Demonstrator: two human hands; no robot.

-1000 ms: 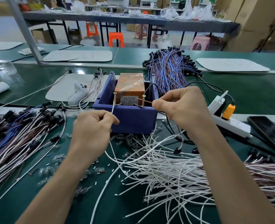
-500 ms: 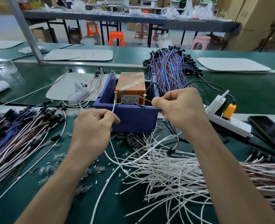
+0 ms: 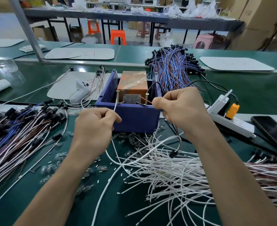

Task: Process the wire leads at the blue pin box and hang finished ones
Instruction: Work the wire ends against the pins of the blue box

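Observation:
The blue pin box (image 3: 134, 118) stands mid-table with an orange block (image 3: 133, 82) inside and two brass screw pins, left pin (image 3: 117, 96) and right pin (image 3: 146, 99), on its near wall. My left hand (image 3: 95, 128) pinches a white wire lead (image 3: 115, 107) whose tip touches the left pin. My right hand (image 3: 181, 110) pinches a brown lead (image 3: 143, 99) whose bare end touches the right pin. That brown lead hangs below my right hand and ends in a black connector (image 3: 172, 154).
Loose white leads (image 3: 175, 176) pile at the near right. A heap of leads with black connectors (image 3: 20, 132) lies left, a blue-brown bundle (image 3: 173, 67) behind the box. A power strip (image 3: 229, 118) and phone (image 3: 271, 132) sit right. Small clear bulbs (image 3: 56, 167) scatter on the green mat.
Both hands stay at the pins; the dangling black connector under my right hand has swung slightly to the left.

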